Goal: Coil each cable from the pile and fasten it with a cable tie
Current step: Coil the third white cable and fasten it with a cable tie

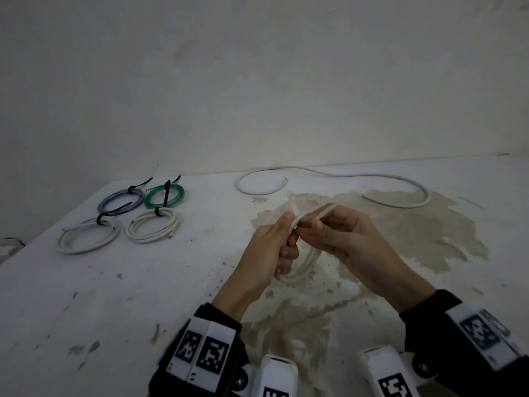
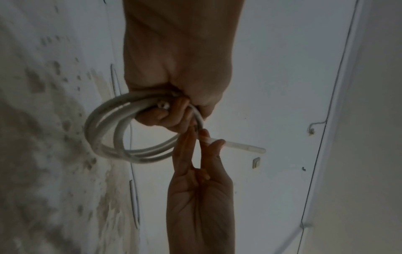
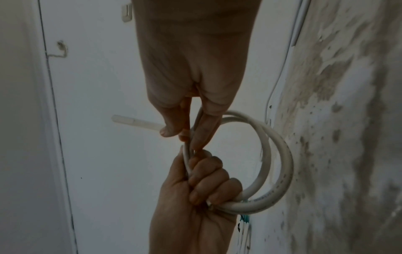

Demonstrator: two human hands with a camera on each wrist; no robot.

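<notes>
Head view: cable coil (image 1: 297, 267) btwn hands.

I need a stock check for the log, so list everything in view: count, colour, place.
coiled cable in hand: one, white, held above the table between both hands
cable tie: one, pale translucent, at the top of that coil, tail sticking out sideways
tied white coils: two, white with black ties, far left of the table
tied grey coil: one, grey-blue with a black tie, behind them
tied green coil: one, green with a black tie, beside the grey one
loose cable: one, white, uncoiled along the far edge
table: one, white, brown-stained
wrist bands with markers: one on each wrist, black and white
left hand: grip round the coil
right hand: pinches the tie
</notes>
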